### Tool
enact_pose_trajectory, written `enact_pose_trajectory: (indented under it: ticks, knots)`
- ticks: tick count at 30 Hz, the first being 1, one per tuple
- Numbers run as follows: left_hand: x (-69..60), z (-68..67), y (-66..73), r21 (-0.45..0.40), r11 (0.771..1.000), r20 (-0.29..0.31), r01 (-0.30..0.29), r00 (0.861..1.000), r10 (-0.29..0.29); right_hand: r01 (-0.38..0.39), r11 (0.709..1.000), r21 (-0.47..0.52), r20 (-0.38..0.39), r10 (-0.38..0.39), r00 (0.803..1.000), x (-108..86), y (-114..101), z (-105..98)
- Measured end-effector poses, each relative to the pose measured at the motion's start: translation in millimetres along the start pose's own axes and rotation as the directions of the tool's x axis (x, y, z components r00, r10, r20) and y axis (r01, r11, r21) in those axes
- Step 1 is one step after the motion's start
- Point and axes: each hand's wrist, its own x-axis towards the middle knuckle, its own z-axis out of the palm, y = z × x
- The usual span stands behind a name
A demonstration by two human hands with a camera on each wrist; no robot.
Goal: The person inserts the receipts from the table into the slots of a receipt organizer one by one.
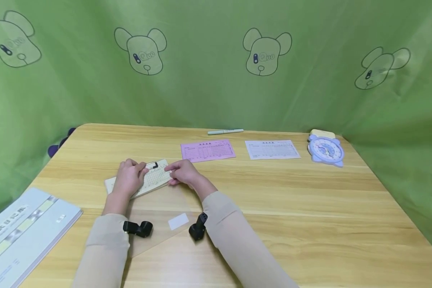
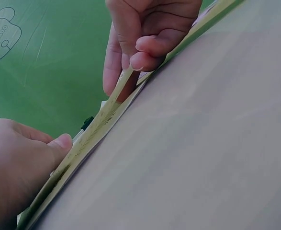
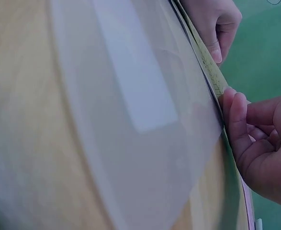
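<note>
A stack of pale yellow printed forms (image 1: pixel 154 178) lies slanted on the left half of the table. A black binder clip (image 1: pixel 155 164) with a silver handle sits at its upper edge. My left hand (image 1: pixel 127 179) grips the stack beside the clip, its thumb (image 2: pixel 61 143) next to the handle. At the right end of the stack, my right hand (image 1: pixel 184 173) pinches the paper between thumb and fingers. In the left wrist view the upper sheets bow up, apart from those below. A translucent folder (image 1: pixel 155 232) with a white label (image 1: pixel 178 221) lies in front of the stack.
A pink form (image 1: pixel 208 151) and a white form (image 1: pixel 272 149) lie farther back, with a pen (image 1: pixel 225 131) behind them. A blue clock-shaped object (image 1: pixel 326 150) stands at the back right. At the front left lies a large pale-blue book (image 1: pixel 29 236). Green curtains surround the table.
</note>
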Motion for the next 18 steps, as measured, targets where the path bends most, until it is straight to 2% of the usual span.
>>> enact_pose_trajectory:
  ticks: [10, 18]
  knots:
    - [-1.0, -1.2, 2.7, -0.014, 1.0, 0.024, 0.016, 1.0, -0.016, 0.027, 0.998, 0.064, -0.008, -0.026, 1.0, -10.2, 7.4, -2.7]
    - [-2.6, -0.7, 0.2, -0.087, 0.995, 0.014, 0.045, 0.999, -0.044, 0.034, 0.997, 0.072, 0.005, -0.035, 0.999, -20.6, 13.0, -8.1]
